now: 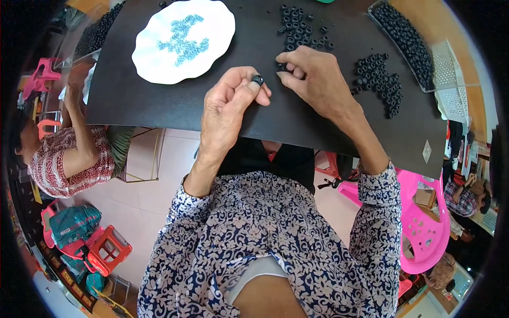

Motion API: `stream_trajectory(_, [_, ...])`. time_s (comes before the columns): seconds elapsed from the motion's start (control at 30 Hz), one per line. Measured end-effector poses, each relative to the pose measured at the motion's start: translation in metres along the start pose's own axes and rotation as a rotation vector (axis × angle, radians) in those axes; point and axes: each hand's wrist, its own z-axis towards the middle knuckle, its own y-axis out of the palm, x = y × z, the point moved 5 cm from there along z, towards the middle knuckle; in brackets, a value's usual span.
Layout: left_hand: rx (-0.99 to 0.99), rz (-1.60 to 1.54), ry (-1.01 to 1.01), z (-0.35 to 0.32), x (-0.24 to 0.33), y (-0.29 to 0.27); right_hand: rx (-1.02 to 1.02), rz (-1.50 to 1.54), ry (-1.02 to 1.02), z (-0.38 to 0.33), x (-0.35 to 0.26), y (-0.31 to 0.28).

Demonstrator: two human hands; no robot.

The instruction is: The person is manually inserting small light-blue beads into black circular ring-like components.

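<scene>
My left hand [229,100] is closed, pinching a small black ring-shaped part [257,79] between thumb and finger, its hole facing up. To its right, my right hand [313,77] curls its thumb and fingers around a small dark piece [282,67], mostly hidden by the fingertips. The two hands are apart above the near part of the dark table [159,106]. Beyond my right hand lies a loose group of black ring parts [299,32]. A second pile of black ring parts [379,79] spreads to the right of that hand.
A white wavy-edged plate [151,66] with tiny light-blue pieces stands at the left. At the far right is a clear bin of black parts [405,42], beside a white perforated basket [450,69]. A person [69,153] sits left; a pink chair [424,228] stands right.
</scene>
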Motion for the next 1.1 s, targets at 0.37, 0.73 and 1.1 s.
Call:
stream_trajectory(0.37, [-0.034, 0.121, -0.03, 0.002, -0.001, 0.002, -0.063, 0.031, 0.07, 0.001, 0.0, 0.003])
stream_trajectory(0.73, [-0.085, 0.197, -0.018, -0.002, -0.001, 0.011, 0.038, 0.974, 0.379, -0.05, 0.001, 0.012])
stream_trajectory(1.1, [-0.202, 0.348, 0.016, -0.003, -0.005, 0.015, 0.059, 1.064, 0.351, -0.051, 0.004, 0.013])
